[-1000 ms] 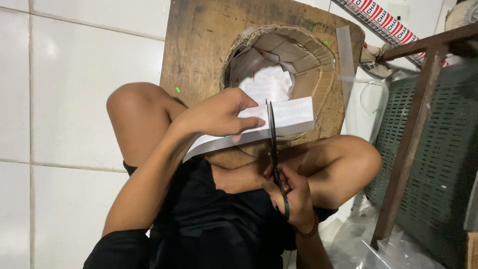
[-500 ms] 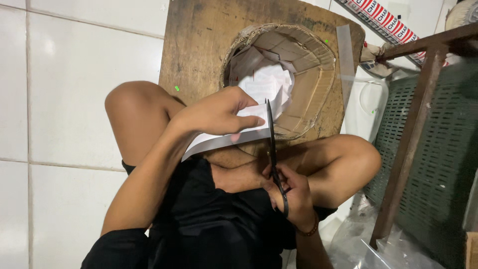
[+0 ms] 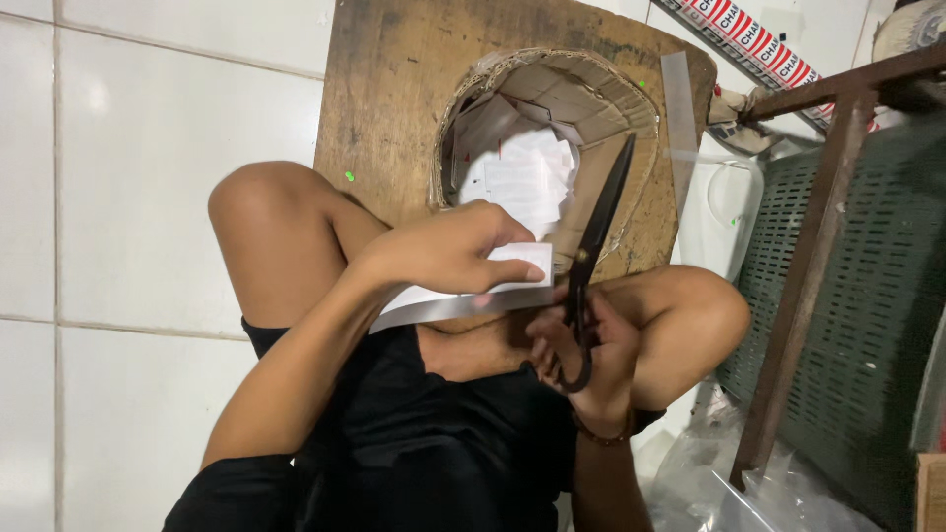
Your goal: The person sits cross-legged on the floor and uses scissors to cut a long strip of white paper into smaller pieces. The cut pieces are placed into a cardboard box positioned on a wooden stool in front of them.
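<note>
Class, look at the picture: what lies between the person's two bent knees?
In the head view, the left hand holding white paper, and the right hand with black scissors.

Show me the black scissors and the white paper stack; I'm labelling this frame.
black metal scissors (image 3: 595,222), head view, on the blades.
white paper stack (image 3: 443,300), head view, on its lower edge.

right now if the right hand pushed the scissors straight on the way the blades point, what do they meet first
Probably the cardboard basket. The right hand aims the scissors up over its rim, above the cut paper pieces inside; depth is unclear from this single view.
</note>
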